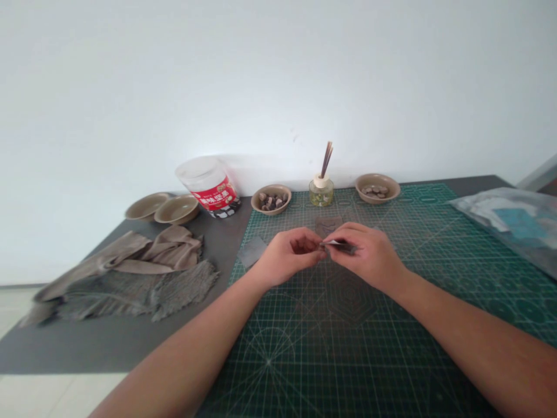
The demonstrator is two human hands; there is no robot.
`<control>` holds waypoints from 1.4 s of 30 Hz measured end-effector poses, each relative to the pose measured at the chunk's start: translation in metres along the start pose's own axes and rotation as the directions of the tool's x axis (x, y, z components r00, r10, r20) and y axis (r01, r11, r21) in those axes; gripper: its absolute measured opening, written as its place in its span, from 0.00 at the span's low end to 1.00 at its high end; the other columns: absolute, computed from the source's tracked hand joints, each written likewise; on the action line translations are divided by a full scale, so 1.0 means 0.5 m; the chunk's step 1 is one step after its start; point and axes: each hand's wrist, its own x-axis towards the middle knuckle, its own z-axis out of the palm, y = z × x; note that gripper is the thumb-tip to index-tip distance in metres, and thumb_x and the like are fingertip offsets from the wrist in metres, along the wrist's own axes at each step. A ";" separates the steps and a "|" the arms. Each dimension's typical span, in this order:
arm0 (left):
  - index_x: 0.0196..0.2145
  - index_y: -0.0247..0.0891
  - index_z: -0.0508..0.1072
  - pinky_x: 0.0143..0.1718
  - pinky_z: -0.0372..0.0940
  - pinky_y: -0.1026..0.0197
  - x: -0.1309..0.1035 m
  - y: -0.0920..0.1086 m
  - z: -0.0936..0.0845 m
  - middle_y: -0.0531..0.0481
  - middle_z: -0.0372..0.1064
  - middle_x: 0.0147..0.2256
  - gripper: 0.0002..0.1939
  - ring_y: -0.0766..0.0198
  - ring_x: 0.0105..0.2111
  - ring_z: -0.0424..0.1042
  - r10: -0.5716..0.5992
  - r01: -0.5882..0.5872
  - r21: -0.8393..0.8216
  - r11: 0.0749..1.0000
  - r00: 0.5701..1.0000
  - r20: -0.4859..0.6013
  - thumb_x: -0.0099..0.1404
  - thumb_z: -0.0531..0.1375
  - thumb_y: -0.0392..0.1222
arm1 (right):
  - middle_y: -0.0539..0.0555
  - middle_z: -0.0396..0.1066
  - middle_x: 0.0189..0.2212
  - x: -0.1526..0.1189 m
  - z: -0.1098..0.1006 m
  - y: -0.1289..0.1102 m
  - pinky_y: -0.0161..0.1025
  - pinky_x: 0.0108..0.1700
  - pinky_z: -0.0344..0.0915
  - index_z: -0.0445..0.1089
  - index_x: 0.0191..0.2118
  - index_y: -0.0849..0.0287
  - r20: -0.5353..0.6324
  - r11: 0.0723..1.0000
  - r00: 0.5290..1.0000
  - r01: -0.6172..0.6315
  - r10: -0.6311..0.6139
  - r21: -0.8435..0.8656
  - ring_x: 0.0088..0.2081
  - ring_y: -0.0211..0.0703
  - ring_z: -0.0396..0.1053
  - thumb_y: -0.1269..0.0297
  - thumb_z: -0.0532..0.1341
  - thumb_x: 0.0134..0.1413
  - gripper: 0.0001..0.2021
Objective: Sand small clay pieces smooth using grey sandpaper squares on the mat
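Note:
Over the green cutting mat, my two hands meet at the fingertips. My right hand is closed in a pinch on a thin, flat, pale-and-dark piece. Thumb and forefinger of my left hand are pressed together at that piece's left end; the small thing between them is too blurred to name. A thin grey square sheet lies flat to the left of my left hand, partly covered by it. Just beyond my fingertips is a brownish flat square.
Along the wall stand a bowl of brown lumps, a reed diffuser, a bowl of flat pieces and a clear tub with a red label. Two stacked-looking bowls, crumpled cloths are left; a plastic bag lies right.

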 end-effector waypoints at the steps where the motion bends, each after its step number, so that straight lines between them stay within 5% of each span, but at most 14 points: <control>1: 0.37 0.33 0.76 0.28 0.63 0.67 0.000 0.000 0.000 0.52 0.72 0.28 0.11 0.70 0.26 0.68 0.000 0.000 0.003 1.000 1.000 -0.002 0.59 0.70 0.40 | 0.51 0.77 0.35 0.000 0.000 0.000 0.35 0.41 0.69 0.77 0.38 0.56 -0.006 1.000 1.000 0.002 -0.002 -0.009 0.37 0.40 0.75 0.74 0.67 0.56 0.06; 42: 0.40 0.34 0.77 0.29 0.63 0.66 0.001 0.001 -0.007 0.51 0.73 0.30 0.13 0.69 0.28 0.68 0.028 -0.026 0.078 0.997 0.999 -0.026 0.61 0.69 0.45 | 0.48 0.76 0.31 -0.002 -0.002 -0.001 0.34 0.36 0.66 0.74 0.38 0.54 -0.006 0.998 0.998 -0.058 0.058 0.004 0.31 0.39 0.73 0.67 0.66 0.58 0.02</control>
